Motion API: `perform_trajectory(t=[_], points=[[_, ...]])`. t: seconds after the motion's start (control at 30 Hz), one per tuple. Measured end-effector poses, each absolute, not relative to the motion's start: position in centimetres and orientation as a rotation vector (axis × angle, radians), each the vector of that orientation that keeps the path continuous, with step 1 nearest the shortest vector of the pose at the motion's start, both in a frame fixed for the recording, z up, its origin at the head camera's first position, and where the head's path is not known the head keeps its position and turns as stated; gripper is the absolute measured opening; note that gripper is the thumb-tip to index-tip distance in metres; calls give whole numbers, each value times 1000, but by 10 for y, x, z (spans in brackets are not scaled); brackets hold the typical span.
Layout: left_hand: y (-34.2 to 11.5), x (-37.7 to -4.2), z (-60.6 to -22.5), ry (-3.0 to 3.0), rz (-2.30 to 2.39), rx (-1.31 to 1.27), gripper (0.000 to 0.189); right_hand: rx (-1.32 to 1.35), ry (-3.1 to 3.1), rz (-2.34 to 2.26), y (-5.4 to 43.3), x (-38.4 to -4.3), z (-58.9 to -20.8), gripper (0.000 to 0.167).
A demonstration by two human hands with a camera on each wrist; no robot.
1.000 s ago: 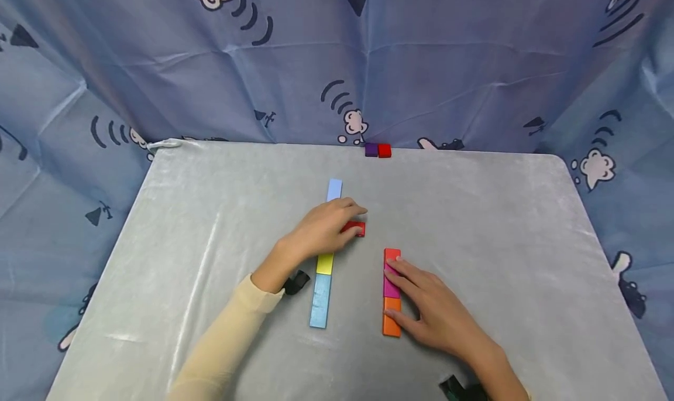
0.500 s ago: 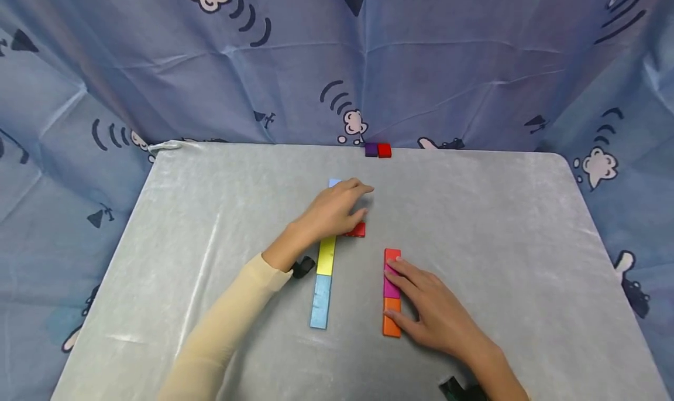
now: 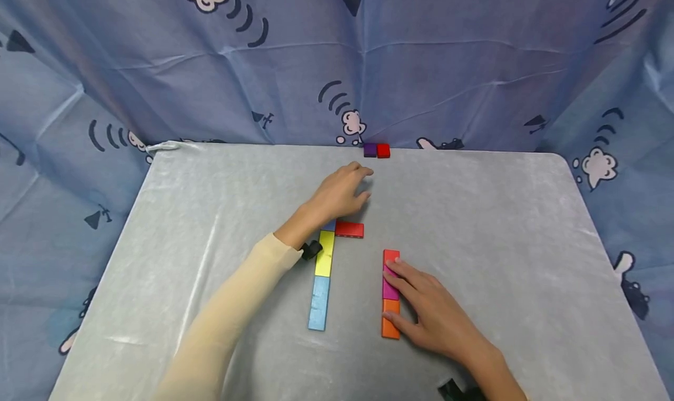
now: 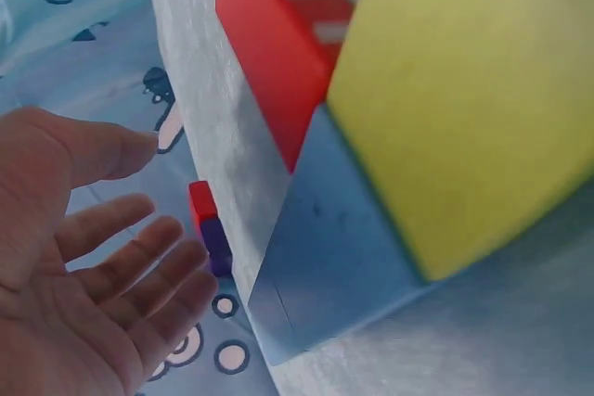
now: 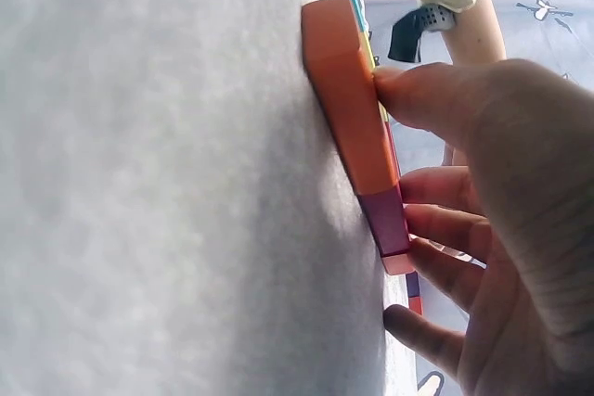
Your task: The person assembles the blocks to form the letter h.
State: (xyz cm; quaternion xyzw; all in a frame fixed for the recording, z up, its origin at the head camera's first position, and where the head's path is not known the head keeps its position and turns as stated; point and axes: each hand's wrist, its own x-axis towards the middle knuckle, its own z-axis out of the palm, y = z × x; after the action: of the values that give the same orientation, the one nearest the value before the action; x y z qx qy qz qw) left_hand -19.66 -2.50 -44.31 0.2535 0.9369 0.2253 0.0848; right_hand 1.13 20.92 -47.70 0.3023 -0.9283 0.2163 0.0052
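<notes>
My left hand (image 3: 339,193) is over the far middle of the table, fingers spread and holding nothing. Under its wrist runs a row of flat blocks: light blue (image 3: 319,302), yellow (image 3: 325,253) and a partly hidden blue block (image 4: 334,238). A red block (image 3: 350,230) sticks out sideways to the right from the row's far part. My right hand (image 3: 432,313) rests on a second row, its thumb on the orange block (image 3: 390,327) and fingertips at the magenta block (image 3: 390,291). A coral-red block (image 3: 391,254) forms that row's far end.
A small purple block (image 3: 370,150) and a red block (image 3: 383,150) stand side by side at the table's back edge, beyond the left hand. A grey cloth covers the table (image 3: 505,225). Blue patterned curtains (image 3: 447,85) hang behind and at both sides.
My left hand has left the red block and moved away toward the back edge, uncovering that block and the yellow one. The right hand has stayed on its row.
</notes>
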Motion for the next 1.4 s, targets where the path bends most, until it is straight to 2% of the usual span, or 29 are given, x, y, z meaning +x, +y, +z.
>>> perform_trajectory(t=[0.2, 0.6, 0.8, 1.07, 1.3, 1.4], points=[[-25, -217, -444, 2833, 602, 740, 49, 976, -2904, 673, 207, 10, -476, 74], [-12, -236, -449, 2824, 560, 765, 49, 1009, -2804, 661, 208, 21, -480, 70], [1, -250, -449, 2858, 453, 763, 60, 1022, -2740, 680, 209, 17, -480, 70], [6, -250, -449, 2916, 175, 772, 52, 1012, -2773, 660, 209, 16, -480, 70], [8, -251, -450, 2865, 162, 766, 63, 1014, -2756, 660, 211, 15, -479, 70], [8, -252, -451, 2844, 151, 770, 60, 1018, -2754, 655, 212, 14, -478, 71]])
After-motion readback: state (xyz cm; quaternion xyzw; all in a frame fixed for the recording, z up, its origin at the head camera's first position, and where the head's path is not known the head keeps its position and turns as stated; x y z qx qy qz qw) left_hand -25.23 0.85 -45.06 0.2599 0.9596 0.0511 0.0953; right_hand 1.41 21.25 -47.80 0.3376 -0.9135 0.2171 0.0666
